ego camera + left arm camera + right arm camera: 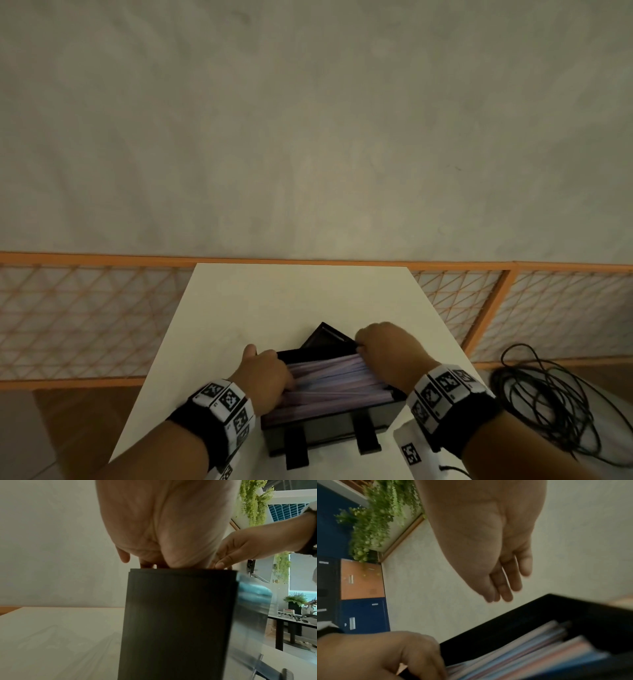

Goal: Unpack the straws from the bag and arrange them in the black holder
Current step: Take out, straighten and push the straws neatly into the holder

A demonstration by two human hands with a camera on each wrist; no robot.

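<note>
The black holder (pixel 325 428) stands on the white table (pixel 274 301), its lid (pixel 325 337) tipped open at the back. Several pastel straws (pixel 342 377) lie lengthwise inside it. My left hand (pixel 267 370) is at the holder's left end with its fingers down on the straws, thumb out over the rim. My right hand (pixel 387 349) is at the far right end. The right wrist view shows my right hand (pixel 479 540) with fingers straight and together above the holder's wall (pixel 522 618), the straws (pixel 530 655) below. In the left wrist view the holder's side (pixel 178 615) hides my left hand's (pixel 163 527) fingertips.
An orange mesh fence (pixel 85 315) runs behind the table against a pale wall. A coil of black cable (pixel 548 394) lies on the floor to the right. The holder sits near the table's front edge, with bare tabletop beyond it.
</note>
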